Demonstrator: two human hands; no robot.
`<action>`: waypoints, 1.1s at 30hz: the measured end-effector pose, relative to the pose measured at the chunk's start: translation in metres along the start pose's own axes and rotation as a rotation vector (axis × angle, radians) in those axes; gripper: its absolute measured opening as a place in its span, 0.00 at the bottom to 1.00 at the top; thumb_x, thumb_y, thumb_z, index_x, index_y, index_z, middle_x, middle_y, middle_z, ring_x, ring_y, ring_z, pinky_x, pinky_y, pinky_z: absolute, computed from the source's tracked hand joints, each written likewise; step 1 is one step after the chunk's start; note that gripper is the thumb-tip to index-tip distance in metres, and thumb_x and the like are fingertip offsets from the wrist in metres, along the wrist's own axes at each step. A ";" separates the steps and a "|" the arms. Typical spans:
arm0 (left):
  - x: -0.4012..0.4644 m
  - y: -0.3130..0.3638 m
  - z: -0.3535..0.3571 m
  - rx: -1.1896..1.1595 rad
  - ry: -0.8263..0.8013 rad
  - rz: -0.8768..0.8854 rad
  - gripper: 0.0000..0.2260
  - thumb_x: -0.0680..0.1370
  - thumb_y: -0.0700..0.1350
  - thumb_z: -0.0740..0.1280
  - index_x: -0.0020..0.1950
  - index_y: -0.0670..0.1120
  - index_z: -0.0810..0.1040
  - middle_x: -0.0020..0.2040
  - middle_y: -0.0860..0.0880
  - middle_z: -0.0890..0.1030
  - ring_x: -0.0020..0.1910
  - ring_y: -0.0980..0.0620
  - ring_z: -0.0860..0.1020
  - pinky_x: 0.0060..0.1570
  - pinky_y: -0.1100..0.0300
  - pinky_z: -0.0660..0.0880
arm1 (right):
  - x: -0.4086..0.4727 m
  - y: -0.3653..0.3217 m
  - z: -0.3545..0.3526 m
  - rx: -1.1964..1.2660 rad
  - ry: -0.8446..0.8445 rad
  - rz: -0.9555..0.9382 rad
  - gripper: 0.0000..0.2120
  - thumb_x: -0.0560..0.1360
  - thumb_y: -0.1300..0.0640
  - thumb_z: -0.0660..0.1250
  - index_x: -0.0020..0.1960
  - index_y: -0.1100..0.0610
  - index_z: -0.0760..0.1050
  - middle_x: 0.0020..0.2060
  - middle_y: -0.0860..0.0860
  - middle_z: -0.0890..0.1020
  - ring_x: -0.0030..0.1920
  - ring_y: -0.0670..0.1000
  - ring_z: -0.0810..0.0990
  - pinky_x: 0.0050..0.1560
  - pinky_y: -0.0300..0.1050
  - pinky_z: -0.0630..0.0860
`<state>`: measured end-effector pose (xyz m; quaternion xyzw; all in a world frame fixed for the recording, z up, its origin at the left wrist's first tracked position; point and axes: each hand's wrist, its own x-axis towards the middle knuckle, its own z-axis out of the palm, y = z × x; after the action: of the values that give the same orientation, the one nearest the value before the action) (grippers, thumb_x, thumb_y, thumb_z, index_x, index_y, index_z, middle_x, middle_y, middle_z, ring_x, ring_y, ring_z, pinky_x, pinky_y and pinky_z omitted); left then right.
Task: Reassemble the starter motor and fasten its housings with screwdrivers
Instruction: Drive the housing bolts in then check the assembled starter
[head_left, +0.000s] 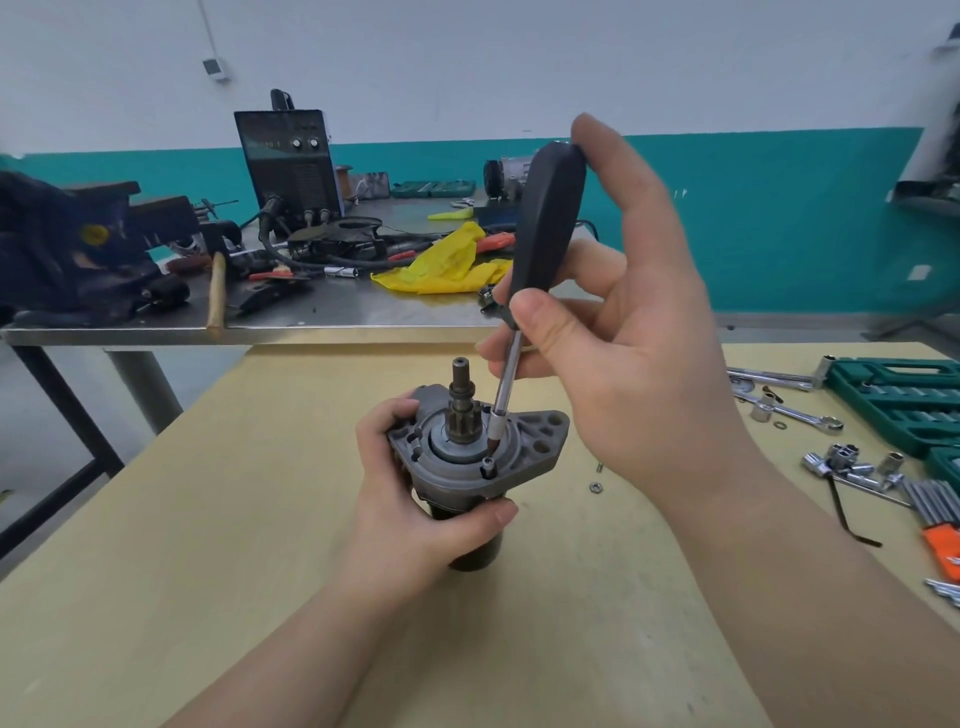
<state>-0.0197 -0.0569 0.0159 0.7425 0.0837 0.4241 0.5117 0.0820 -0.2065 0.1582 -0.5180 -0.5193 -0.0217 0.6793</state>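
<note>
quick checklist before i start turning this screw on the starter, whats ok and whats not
1. Left hand grips the starter motor: ok.
2. Motor upright on the table: ok.
3. Right hand holds the screwdriver: ok.
4. Bit over the screw: ok.
5. Bit seated in the screw head: cannot tell.
6. Shaft in line with the screw: not ok, tilted.

The grey starter motor (467, 457) stands upright on the wooden table (208, 519) — pinion shaft pointing up. A black-handled screwdriver (530, 270) leans over it, tip seated in a screw (489, 464) on the front housing.
</note>
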 end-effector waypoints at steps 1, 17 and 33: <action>0.000 0.000 0.000 0.001 0.000 -0.001 0.43 0.60 0.51 0.84 0.69 0.64 0.65 0.67 0.62 0.77 0.68 0.52 0.80 0.65 0.63 0.76 | 0.000 0.000 0.001 0.001 -0.006 0.005 0.34 0.83 0.68 0.66 0.81 0.42 0.60 0.49 0.55 0.83 0.42 0.58 0.89 0.46 0.49 0.87; -0.001 0.001 -0.001 0.018 -0.012 -0.005 0.43 0.60 0.52 0.84 0.68 0.65 0.64 0.74 0.50 0.73 0.70 0.49 0.79 0.68 0.50 0.75 | -0.002 -0.005 0.002 -0.005 -0.068 0.014 0.34 0.83 0.66 0.66 0.82 0.42 0.60 0.49 0.53 0.82 0.43 0.58 0.89 0.47 0.51 0.87; 0.000 0.002 -0.001 0.035 -0.037 0.011 0.42 0.61 0.52 0.84 0.67 0.68 0.64 0.75 0.51 0.71 0.70 0.54 0.78 0.65 0.66 0.75 | 0.023 -0.022 0.009 -0.191 -0.182 -0.005 0.30 0.77 0.63 0.73 0.72 0.43 0.67 0.42 0.47 0.80 0.44 0.52 0.84 0.48 0.43 0.83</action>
<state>-0.0214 -0.0569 0.0177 0.7595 0.0777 0.4114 0.4978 0.0735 -0.1984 0.1897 -0.5788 -0.5758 -0.0255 0.5769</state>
